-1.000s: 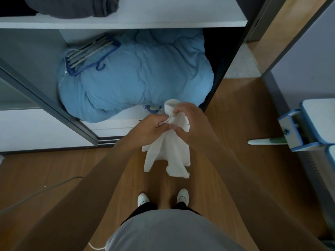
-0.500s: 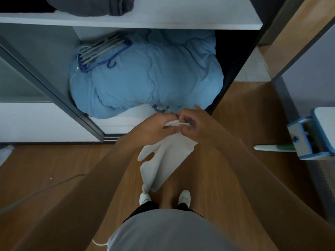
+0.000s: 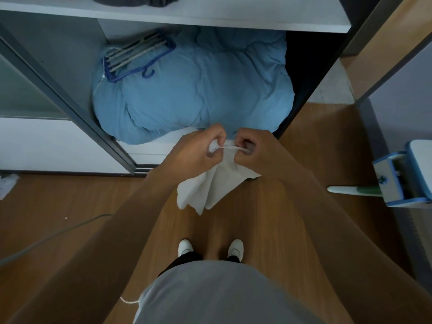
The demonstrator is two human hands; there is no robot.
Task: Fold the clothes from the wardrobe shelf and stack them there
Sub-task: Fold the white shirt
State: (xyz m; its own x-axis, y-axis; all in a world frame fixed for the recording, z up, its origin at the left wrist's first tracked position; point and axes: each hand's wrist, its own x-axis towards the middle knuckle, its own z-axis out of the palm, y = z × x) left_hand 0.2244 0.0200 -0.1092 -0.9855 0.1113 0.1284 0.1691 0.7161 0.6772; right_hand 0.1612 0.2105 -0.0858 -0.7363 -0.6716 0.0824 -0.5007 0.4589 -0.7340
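Both hands were closed on the top edge of a white cloth [image 3: 211, 185], the left hand [image 3: 198, 149] and right hand [image 3: 253, 148] pinching it taut while it hung before the wardrobe shelf [image 3: 177, 12]. It looked mid-fold; next, probably doubling it over evenly.

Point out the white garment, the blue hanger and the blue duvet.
white garment [image 3: 210, 188], head view, hanging middle.
blue hanger [image 3: 147, 73], head view, on its hook.
blue duvet [image 3: 198, 97], head view, its top centre.
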